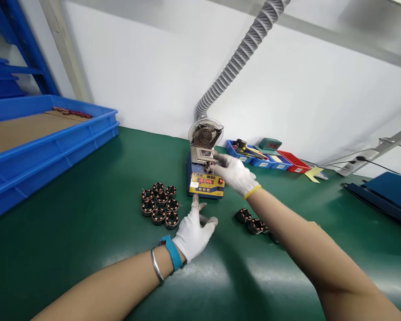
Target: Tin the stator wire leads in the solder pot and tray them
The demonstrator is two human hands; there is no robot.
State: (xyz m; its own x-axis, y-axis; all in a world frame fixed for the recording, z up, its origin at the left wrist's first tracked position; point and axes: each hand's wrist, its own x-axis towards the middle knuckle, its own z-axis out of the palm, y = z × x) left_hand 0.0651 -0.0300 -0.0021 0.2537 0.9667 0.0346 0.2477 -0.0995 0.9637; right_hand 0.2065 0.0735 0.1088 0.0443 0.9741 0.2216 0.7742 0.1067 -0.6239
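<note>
My right hand (235, 174), in a white glove with a yellow cuff edge, pinches a small copper-wound motor stator (207, 167) above the front of a blue and yellow solder pot (205, 188). Red digits glow on the pot's panel, and a round fan hood (205, 135) stands behind its metal top. My left hand (193, 232), also gloved, is just in front of the pot with fingers spread and nothing in them. Left of it, a cluster of several stators (161, 199) sits on the green table. More stators (243, 216) lie to the right, partly hidden by my right forearm.
A large blue crate (60, 141) with cardboard and some coils fills the left side. Small blue bins (263, 163) of tools and a red bin (294, 162) line the wall. A grey duct hose (240, 58) rises from the hood. A power strip (359, 161) is at right.
</note>
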